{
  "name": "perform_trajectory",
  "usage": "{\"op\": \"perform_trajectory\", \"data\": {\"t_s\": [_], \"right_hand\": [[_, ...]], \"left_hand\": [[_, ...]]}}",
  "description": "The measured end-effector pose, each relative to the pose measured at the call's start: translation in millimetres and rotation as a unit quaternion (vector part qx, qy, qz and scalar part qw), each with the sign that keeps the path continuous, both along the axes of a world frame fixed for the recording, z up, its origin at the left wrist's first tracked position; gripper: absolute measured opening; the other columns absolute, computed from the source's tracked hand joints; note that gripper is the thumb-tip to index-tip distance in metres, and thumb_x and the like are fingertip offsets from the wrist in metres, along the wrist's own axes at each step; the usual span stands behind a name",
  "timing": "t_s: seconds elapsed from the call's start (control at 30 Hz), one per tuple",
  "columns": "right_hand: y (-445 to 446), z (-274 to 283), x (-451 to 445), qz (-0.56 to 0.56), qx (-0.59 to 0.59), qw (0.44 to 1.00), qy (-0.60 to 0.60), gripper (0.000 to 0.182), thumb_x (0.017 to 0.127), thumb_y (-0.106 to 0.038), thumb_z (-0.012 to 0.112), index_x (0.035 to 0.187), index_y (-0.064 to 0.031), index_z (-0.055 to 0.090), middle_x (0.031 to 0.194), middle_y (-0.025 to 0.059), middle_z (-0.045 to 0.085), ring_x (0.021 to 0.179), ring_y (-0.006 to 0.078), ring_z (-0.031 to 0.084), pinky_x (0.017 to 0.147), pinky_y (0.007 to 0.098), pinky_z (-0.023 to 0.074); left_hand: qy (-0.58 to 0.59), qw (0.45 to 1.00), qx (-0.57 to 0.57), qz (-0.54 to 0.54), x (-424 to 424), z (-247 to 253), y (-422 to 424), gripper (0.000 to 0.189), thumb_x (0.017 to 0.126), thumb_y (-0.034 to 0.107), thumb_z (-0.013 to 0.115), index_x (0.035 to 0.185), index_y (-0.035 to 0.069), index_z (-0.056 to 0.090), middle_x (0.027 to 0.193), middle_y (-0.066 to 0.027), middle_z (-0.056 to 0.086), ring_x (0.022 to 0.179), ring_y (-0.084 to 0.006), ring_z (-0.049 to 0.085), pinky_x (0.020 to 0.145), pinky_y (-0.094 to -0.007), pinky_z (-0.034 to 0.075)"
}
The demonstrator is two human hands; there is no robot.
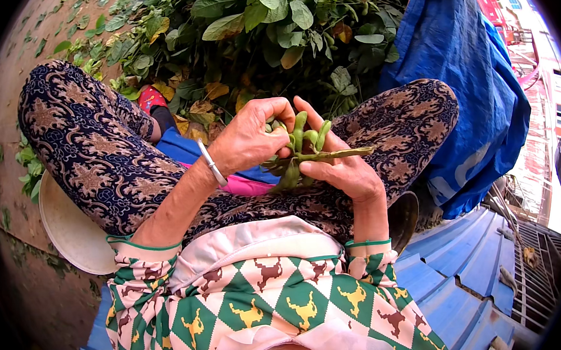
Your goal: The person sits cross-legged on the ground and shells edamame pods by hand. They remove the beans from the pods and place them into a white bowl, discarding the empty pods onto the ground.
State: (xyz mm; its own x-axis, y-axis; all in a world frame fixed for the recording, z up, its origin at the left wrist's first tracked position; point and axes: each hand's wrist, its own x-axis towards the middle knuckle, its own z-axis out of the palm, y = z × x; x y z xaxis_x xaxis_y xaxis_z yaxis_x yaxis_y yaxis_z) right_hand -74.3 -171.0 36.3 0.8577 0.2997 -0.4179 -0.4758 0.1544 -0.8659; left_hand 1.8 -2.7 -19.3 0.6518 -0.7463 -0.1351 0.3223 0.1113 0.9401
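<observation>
Both hands meet above my lap, around a stem with green soybean pods (299,132). My left hand (253,135), with a silver bangle (211,162) on its wrist, has its thumb and fingers curled on a few pods at the left side of the bunch. My right hand (343,170) holds the cut stem (345,153) from the right, its thumb below and its fingers behind the pods. More pods and a leaf hang under the stem. Part of the left fingers' grip is hidden behind the pods.
A big heap of leafy soybean plants (300,32) lies beyond my knees. Fallen leaves dot the brown floor (7,101) at left. A pale round basin (67,229) is beside my left thigh. Blue tarpaulin (455,89) hangs at right, above blue corrugated sheets (462,260) and a metal grating (536,274).
</observation>
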Motion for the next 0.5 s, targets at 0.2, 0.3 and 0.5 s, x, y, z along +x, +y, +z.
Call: {"op": "perform_trajectory", "data": {"t_s": [0.2, 0.3, 0.5], "right_hand": [[1, -4, 8, 0.000, 0.051, 0.998, -0.033, 0.091, 0.080, 0.003, 0.063, 0.147, -0.0132, 0.004, 0.123, 0.0078, 0.047, 0.108, 0.0181, 0.054, 0.094, 0.0344, 0.0428], [11, -3, 15, -0.099, -0.005, 0.994, -0.056, 0.079, 0.083, 0.003, 0.061, 0.146, -0.0099, 0.013, 0.116, 0.0070, 0.052, 0.099, 0.0166, 0.059, 0.088, 0.0316, 0.0480], [8, -7, 22, -0.224, -0.096, 0.966, -0.085, 0.064, 0.084, -0.002, 0.063, 0.139, -0.0031, 0.031, 0.108, 0.0090, 0.059, 0.085, 0.0156, 0.063, 0.078, 0.0295, 0.0526]], "left_hand": [[0.113, 0.991, 0.018, 0.069, 4, 16, 2, 0.015, 0.082, 0.003, 0.044, 0.090, 0.001, 0.057, 0.069, 0.0017, 0.056, 0.053, -0.0018, 0.049, 0.050, -0.0151, 0.043], [0.076, 0.988, 0.017, 0.131, 12, 2, 2, 0.014, 0.085, 0.005, 0.048, 0.093, 0.003, 0.060, 0.062, 0.0056, 0.053, 0.049, 0.0009, 0.041, 0.043, -0.0149, 0.033], [0.176, 0.975, -0.072, 0.111, 13, -1, 11, 0.015, 0.091, 0.012, 0.056, 0.096, 0.000, 0.062, 0.075, 0.0008, 0.059, 0.054, 0.0015, 0.043, 0.044, -0.0130, 0.032]]}}
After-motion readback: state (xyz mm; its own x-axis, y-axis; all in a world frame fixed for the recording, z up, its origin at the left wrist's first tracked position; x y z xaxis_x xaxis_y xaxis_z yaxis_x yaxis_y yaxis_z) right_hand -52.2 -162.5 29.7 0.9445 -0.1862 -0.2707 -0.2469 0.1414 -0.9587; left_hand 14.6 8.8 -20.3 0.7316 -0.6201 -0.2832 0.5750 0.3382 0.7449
